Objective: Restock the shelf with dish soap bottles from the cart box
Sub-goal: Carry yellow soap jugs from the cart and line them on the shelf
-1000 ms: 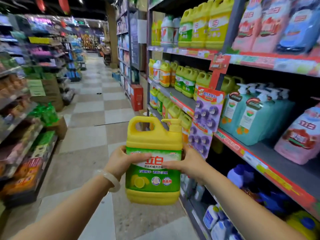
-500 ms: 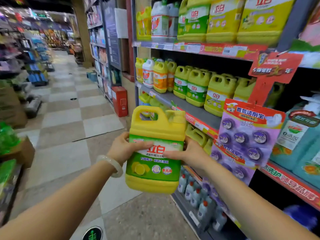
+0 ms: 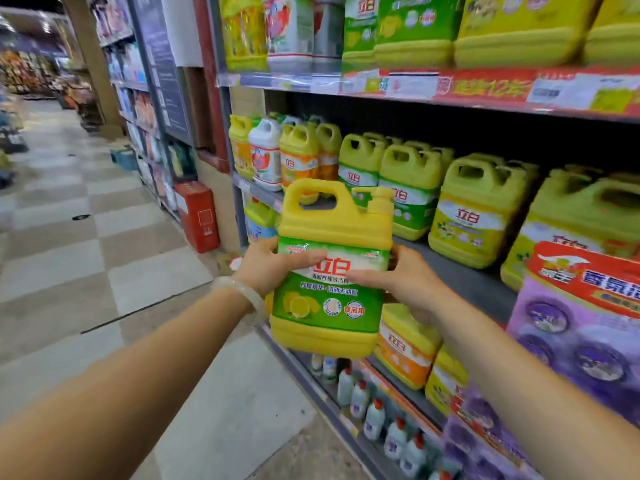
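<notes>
Two bare forearms reach forward from the bottom of the view, holding one yellow dish soap bottle (image 3: 332, 268) between them in the air over the aisle floor. The left hand (image 3: 266, 265) grips the bottle's left side, its thumb laid across the front of the green label and the other fingers curled behind, out of sight. A pale bangle (image 3: 239, 292) circles the left wrist. The right hand (image 3: 401, 278) grips the right side in the same way, thumb across the label, fingers wrapped round the back.

The bottle is upright, tilted slightly, with a loop handle and a pump nozzle on top. It hangs just in front of the front edge of the middle shelf (image 3: 460, 271), not resting on it.

Low on the right, a purple hanging card of round fresheners (image 3: 571, 337) hangs off that shelf's front edge. Below the bottle, the lower shelves carry orange-labelled yellow jugs (image 3: 405, 344) and, lower still, small white bottles with red caps (image 3: 360, 396).

Behind the held bottle, a bare grey strip runs along the middle shelf's front. Further back on it stand rows of yellow-green jugs (image 3: 478, 209), with orange-labelled and white ones towards the left end. The top shelf (image 3: 415, 84) carries more large jugs behind a strip of price tags.

To the left, a checkered tile aisle (image 3: 104, 237) runs into the distance past a red box (image 3: 199, 216) at the shelving's end.
</notes>
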